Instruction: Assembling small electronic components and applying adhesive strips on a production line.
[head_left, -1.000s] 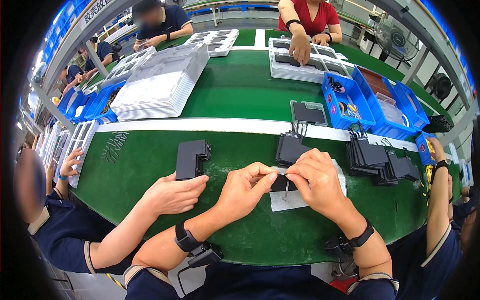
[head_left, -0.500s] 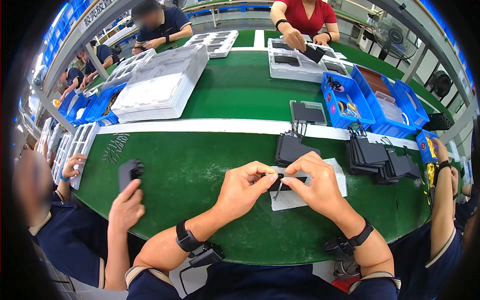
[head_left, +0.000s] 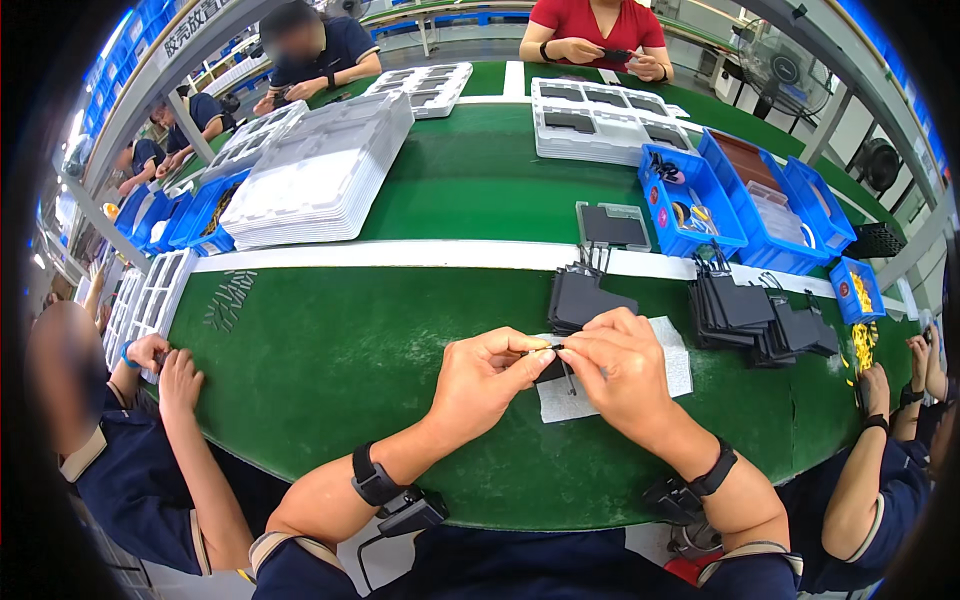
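Over a pale cloth (head_left: 672, 362), my two hands meet at the fingertips. My left hand (head_left: 490, 378) pinches one end of a small thin black part (head_left: 558, 348) between thumb and forefinger. From the other side, my right hand (head_left: 622, 372) pinches the same part. A short grey rod or lead hangs below the fingertips. Part of a flat black piece (head_left: 551, 371) shows under the fingers; whether it is joined to the small part I cannot tell. Just beyond my hands lies a stack of dark grey panels with leads (head_left: 590, 296).
More dark panels (head_left: 735, 308) are stacked to the right. Blue bins (head_left: 690, 238) and a clear case with a dark panel (head_left: 613, 226) stand behind. White trays (head_left: 310, 180) rise at the back left, near small grey pins (head_left: 230, 300). Co-workers' hands are at both sides.
My fingertips have drawn closer together around the small part. The left co-worker's hand, no longer carrying a dark piece, has moved to the white tray. The person in red has drawn a dark panel closer.
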